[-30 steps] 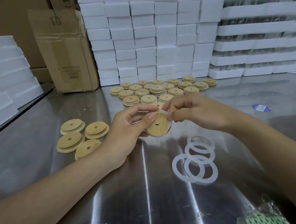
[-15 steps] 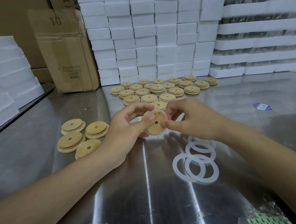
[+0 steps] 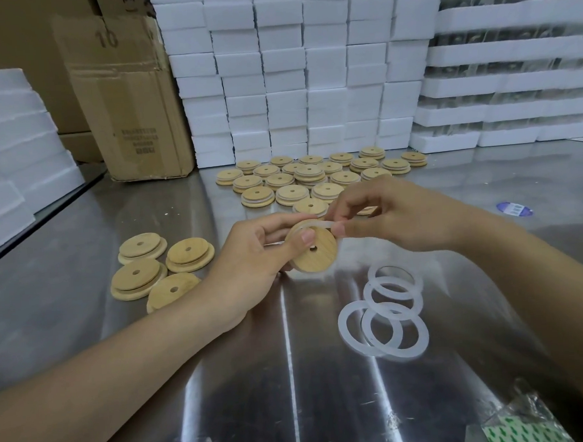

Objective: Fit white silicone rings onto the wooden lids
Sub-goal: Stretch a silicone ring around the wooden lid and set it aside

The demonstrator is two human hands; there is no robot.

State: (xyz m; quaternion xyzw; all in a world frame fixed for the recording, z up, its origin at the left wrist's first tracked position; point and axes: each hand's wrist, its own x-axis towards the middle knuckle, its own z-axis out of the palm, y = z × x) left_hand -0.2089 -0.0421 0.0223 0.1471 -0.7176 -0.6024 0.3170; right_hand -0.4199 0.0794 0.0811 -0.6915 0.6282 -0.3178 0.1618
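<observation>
My left hand [image 3: 251, 256] holds a round wooden lid [image 3: 315, 253] with a centre hole, tilted on edge above the steel table. My right hand [image 3: 391, 215] pinches a white silicone ring [image 3: 320, 224] against the lid's upper rim; most of the ring is hidden behind the lid and fingers. Several loose white rings [image 3: 386, 314] lie overlapped on the table below my right hand. A small group of bare lids [image 3: 157, 271] lies to the left. Many more lids [image 3: 315, 179] lie at the back, some showing a white ring.
A steel table [image 3: 251, 375] carries everything. A cardboard box [image 3: 124, 94] and stacked white foam blocks [image 3: 302, 68] stand at the back, more foam [image 3: 12, 140] at the left. A blue sticker [image 3: 514, 208] lies at the right, a green-patterned plastic bag [image 3: 520, 425] near the front right.
The lid has tilted so its flat face looks toward me. My right hand's fingers have slid along the rim to the top, pressing the ring there.
</observation>
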